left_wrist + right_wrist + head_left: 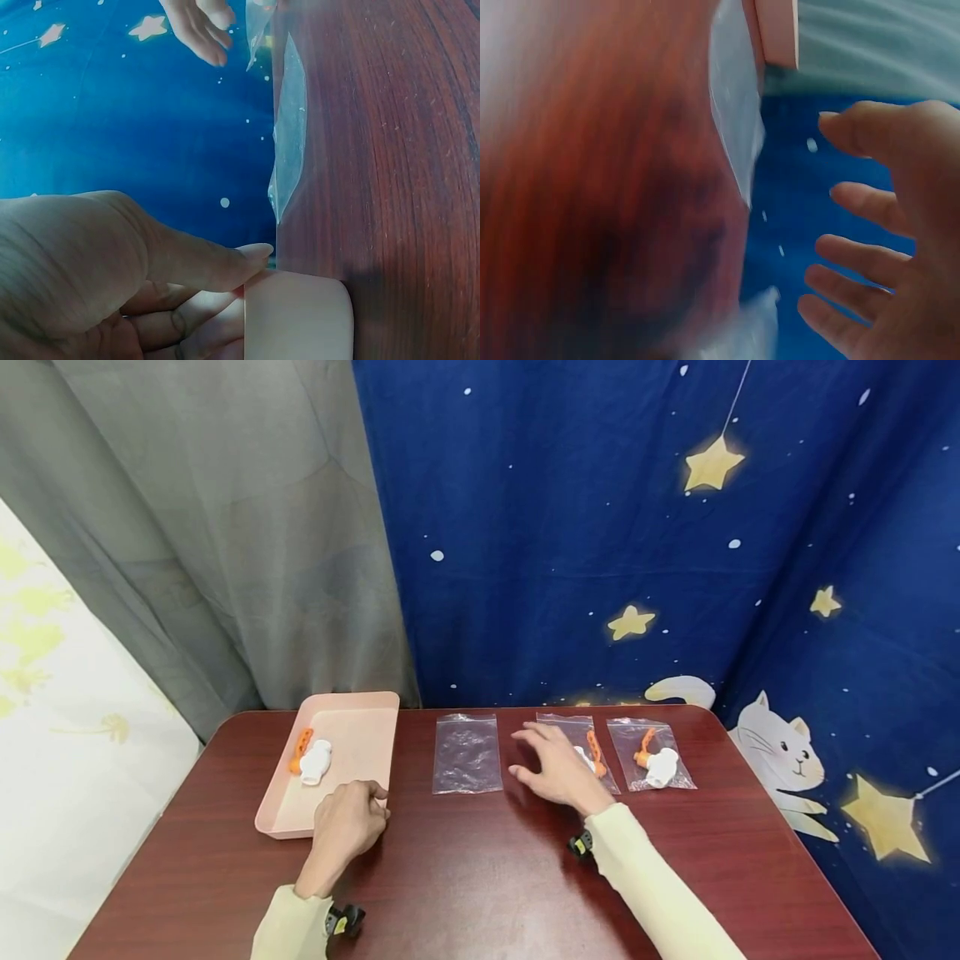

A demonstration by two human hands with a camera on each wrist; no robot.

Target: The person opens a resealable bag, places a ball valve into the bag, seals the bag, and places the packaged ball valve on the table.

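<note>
The left grip [351, 818] pinches; the right grip [557, 767] hovers, fingers [862, 259] apart.

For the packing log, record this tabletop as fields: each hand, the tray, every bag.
Left hand: pinches the rim of the pink tray
Right hand: fingers apart, holding nothing
Tray contents: white part, orange part
Left bag: on the table, nothing visible inside
Middle bag: white and orange pieces inside, partly hidden by the right hand
Rightmost bag: white and orange pieces inside
</note>
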